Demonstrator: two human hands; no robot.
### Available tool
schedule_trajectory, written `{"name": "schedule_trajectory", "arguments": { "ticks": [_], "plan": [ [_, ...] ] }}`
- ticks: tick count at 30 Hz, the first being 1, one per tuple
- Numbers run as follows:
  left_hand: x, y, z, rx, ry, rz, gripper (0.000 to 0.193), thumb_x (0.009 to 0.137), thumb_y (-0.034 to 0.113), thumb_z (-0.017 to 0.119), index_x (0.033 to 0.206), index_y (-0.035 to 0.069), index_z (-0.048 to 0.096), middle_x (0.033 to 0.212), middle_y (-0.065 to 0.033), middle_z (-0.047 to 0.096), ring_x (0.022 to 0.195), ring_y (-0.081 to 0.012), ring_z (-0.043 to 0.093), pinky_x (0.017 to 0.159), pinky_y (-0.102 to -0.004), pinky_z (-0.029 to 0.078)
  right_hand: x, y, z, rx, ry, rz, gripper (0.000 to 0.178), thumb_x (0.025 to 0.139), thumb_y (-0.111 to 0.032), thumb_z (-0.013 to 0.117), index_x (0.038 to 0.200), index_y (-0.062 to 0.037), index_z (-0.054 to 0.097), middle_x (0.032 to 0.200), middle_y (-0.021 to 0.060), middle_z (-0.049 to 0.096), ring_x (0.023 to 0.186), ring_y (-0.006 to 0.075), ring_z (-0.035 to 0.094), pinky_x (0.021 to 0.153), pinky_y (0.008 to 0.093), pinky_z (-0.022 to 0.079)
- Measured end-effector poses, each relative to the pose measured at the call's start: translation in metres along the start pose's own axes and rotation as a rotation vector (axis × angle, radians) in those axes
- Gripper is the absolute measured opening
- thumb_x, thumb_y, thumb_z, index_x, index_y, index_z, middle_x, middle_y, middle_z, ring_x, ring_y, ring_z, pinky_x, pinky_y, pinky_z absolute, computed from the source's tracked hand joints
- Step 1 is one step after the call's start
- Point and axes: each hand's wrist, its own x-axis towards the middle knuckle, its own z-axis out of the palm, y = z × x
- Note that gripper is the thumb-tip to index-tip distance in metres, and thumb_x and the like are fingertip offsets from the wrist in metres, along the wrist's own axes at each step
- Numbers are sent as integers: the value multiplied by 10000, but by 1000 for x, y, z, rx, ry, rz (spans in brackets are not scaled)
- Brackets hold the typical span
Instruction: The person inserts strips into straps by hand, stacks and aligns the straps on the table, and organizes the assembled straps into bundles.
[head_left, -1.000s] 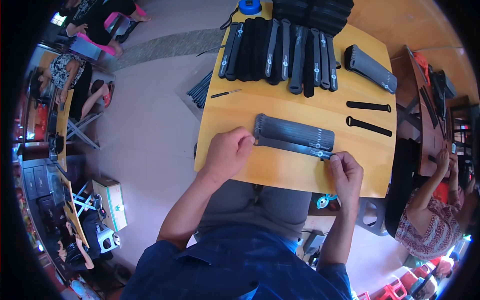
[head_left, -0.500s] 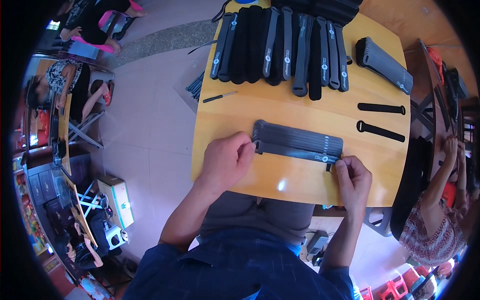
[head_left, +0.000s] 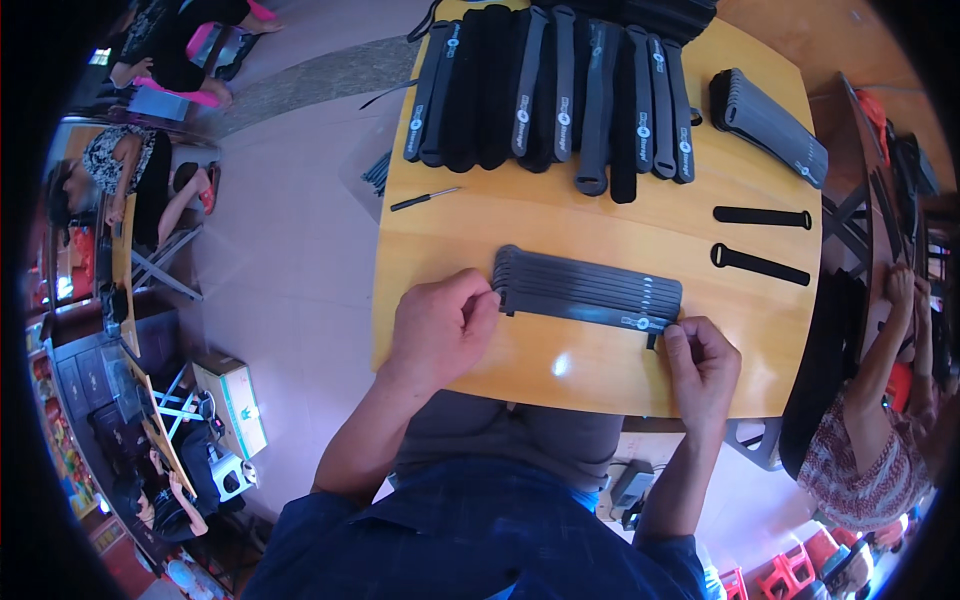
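- Left hand (head_left: 445, 325) at the near side of the table, fingers curled in tight, thumb and forefinger pinched together on the left end of the front grey fabric strap (head_left: 580, 314)!
- And at the other end, the right hand (head_left: 703, 362): thumb and forefinger closed on the strap's right tip, the remaining fingers loosely bent.
- That strap lies stretched between the two hands, along the near edge of a fanned stack of grey fabric straps (head_left: 590, 277), each overlapping the next, pale marks lined up at the right.
- Underneath it all, a yellow wooden table (head_left: 520, 365), with a bright glint just in front of the stack.
- Over to the right, two single black straps with looped ends, one farther back (head_left: 762, 217), one nearer (head_left: 760, 264), lying apart.
- Beyond them, a thick grey strap bundle (head_left: 770, 130), set at a slant.
- Across the back, a long row of black and grey straps (head_left: 540, 90), side by side.
- Left of centre, a slim dark-handled screwdriver (head_left: 425, 199), near the table's left edge.
- Far right, a co-worker in a patterned top (head_left: 865, 465), hands raised together.
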Motion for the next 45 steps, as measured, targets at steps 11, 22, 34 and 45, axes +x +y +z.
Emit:
{"name": "schedule_trajectory", "arguments": {
  "ticks": [11,22,34,45],
  "plan": [
    [1,-4,2,-39,-30,-38,115,935,27,710,849,9,636,589,-35,542,511,-52,461,491,-260,364,0,1,-1,-38,6,0,133,972,-60,707,870,21,679,702,31,679,614,60,598,590,230,476],
    [2,0,-2,0,-33,-88,145,902,103,730,812,51,628,634,-111,626,533,-280,612,539,-363,479,0,-4,5,-23,29,12,127,959,-47,705,851,17,680,691,31,675,611,59,594,589,228,481],
    [1,0,-1,49,-37,-86,153,898,115,725,799,58,622,671,-111,661,598,-323,663,567,-399,511,0,1,6,-16,37,1,133,954,-35,704,837,16,667,687,32,669,609,59,591,584,228,477],
    [3,3,0,62,-18,-65,173,886,109,727,778,57,602,650,-119,648,580,-326,657,553,-401,505,0,2,7,-38,59,-20,149,947,-49,720,824,10,661,671,27,652,593,62,572,569,230,466]
  ]
}}
